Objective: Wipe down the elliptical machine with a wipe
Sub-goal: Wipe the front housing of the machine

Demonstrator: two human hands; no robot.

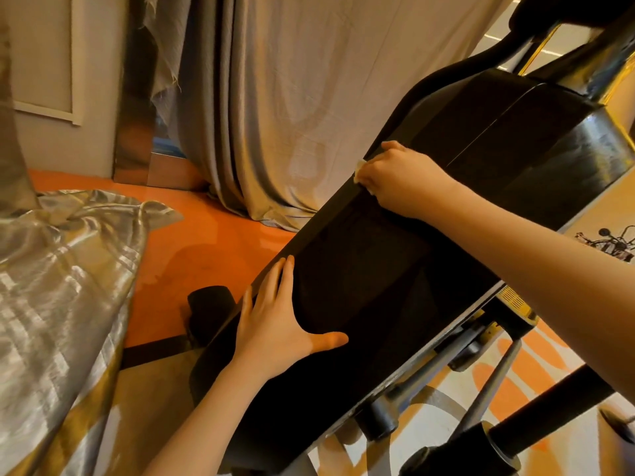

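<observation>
Right hand (398, 176): fingers curled over a white wipe (360, 166), gripping it and pressing it against the upper left edge of the black housing (360, 269) of the elliptical machine (536, 132). Only small bits of the wipe show, at the fingertips and under the heel of the hand; most of it is hidden by the hand. The right forearm runs in from the right side of the view, crossing above the housing.

Left hand (275, 324): open, fingers straight and close together, thumb spread wide to the right. Palm lies flat on the housing, lower down, fingers along the same left edge. It holds nothing. The two hands are well apart along that edge.

Housing: long, flat-topped, black and glossy, running diagonally from lower left to upper right. At the upper right it meets a bulkier black casing with a visible seam. Along its right side, grey metal bars (488, 383) and yellow trim (515, 300) show below.

Surroundings: orange floor (206, 242) left of the machine, with a black cylindrical part (209, 304) just beside the left hand. Grey curtain (309, 97) hangs behind, reaching the floor. Shiny silver fabric (62, 304) is heaped at the far left. Patterned orange and cream flooring (536, 355) shows at lower right.
</observation>
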